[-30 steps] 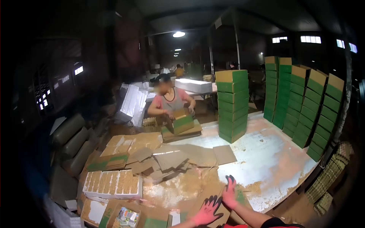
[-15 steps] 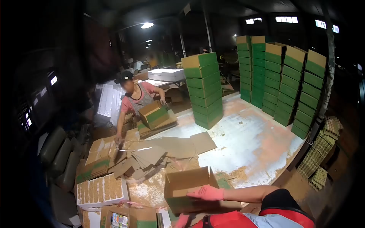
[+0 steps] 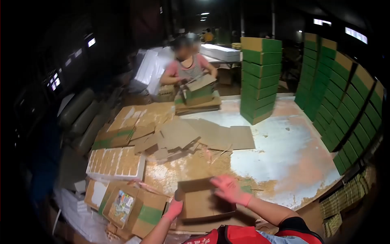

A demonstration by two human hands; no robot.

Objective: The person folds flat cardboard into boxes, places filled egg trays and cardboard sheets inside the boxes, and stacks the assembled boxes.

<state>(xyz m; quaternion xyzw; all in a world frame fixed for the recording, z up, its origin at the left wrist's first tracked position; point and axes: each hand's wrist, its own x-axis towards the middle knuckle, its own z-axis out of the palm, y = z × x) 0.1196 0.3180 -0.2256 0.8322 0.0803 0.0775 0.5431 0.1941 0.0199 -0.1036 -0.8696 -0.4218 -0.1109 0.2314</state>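
In front of me an open-topped cardboard box (image 3: 203, 200) stands on the near edge of the work table, its plain brown inside facing up. My left hand (image 3: 174, 208), in a pink glove, grips the box's left wall. At the far right corner, my right hand (image 3: 230, 190), also gloved in pink, reaches over the rim with its fingers apart. Whether it touches the cardboard I cannot tell. To the left sits another open box (image 3: 148, 214) with a green band, holding a colourful printed packet (image 3: 122, 205).
Flat cardboard pieces (image 3: 174, 134) lie mid-table, near a white foam tray (image 3: 140, 168) of brown blocks. Across the table a co-worker (image 3: 191, 67) handles a green-banded box (image 3: 199, 93). Tall stacks of green boxes (image 3: 260, 81) stand at the back and right.
My view has swung left. My left hand has come into sight at the box's left wall. My right hand has lifted and spread its fingers. The co-worker now has both hands at their box.
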